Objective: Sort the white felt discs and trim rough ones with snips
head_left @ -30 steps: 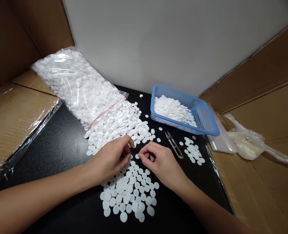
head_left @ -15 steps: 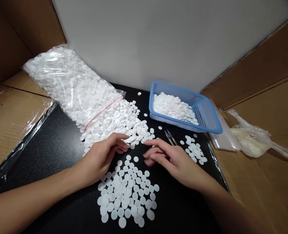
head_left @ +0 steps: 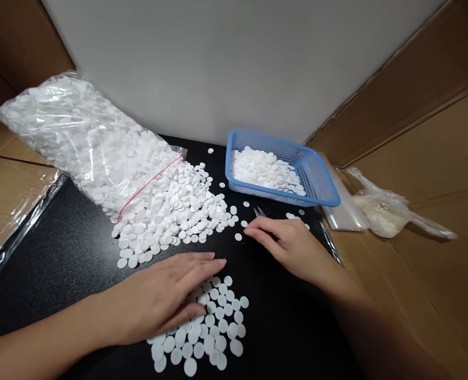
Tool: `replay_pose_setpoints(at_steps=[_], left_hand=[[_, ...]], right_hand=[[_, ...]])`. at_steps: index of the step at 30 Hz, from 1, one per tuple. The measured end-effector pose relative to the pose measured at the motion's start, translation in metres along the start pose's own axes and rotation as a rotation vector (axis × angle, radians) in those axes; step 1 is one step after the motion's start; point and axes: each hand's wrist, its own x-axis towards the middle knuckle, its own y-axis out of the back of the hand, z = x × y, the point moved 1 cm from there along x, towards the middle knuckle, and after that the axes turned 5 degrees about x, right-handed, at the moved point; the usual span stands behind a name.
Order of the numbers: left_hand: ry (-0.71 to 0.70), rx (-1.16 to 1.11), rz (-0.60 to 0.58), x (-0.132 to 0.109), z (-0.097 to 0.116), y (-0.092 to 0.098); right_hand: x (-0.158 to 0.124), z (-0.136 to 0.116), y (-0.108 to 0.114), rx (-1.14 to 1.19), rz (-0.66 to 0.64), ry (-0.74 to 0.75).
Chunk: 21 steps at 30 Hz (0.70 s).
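Observation:
My left hand (head_left: 166,298) lies stretched out, palm down, over the left part of a spread of flat white discs (head_left: 221,327) on the black tabletop. Thumb and fingers are apart, and part of the spread is hidden under them. My right hand (head_left: 291,245) is closed, thumb and index fingertips brought together beside a few loose discs (head_left: 238,237). Whether anything is between those fingertips I cannot make out. Just behind it, the pointed blades of metal snips (head_left: 259,211) show; their handles are hidden by the hand.
A big clear zip bag (head_left: 87,142) with a red seal line spills a heap of discs (head_left: 178,211) at the left. Behind stands a blue basket (head_left: 283,200) partly filled with discs. Plastic sleeves (head_left: 346,211) and a knotted bag (head_left: 384,214) lie right, on cardboard (head_left: 419,285).
My left hand has come down from the heap's edge onto the spread discs and flattened. My right hand has moved up toward the snips, its fingers closing. The whole view has shifted slightly.

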Motion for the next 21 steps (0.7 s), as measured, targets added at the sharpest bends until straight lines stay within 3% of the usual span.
replay_pose_setpoints(at_steps=[3, 7, 10, 16, 19, 21], left_hand=[[-0.073, -0.011, -0.034, 0.002, 0.002, 0.003], [-0.094, 0.002, -0.088, 0.005, 0.005, 0.006], [-0.052, -0.047, -0.093, 0.005, 0.005, 0.006], [0.202, -0.241, 0.125, 0.004, -0.002, 0.007], [0.326, -0.288, 0.239, 0.006, -0.004, 0.007], [0.372, -0.315, 0.274, 0.006, -0.005, 0.007]], right_hand=[[0.003, 0.008, -0.002, -0.087, 0.081, 0.020], [0.006, 0.010, -0.012, -0.023, 0.039, 0.068], [0.006, 0.007, -0.016, -0.005, 0.010, 0.021], [0.005, -0.004, -0.023, 0.082, 0.033, -0.069], [0.005, -0.017, -0.038, 0.107, 0.121, 0.038], [0.004, -0.027, -0.048, 0.104, 0.102, 0.155]])
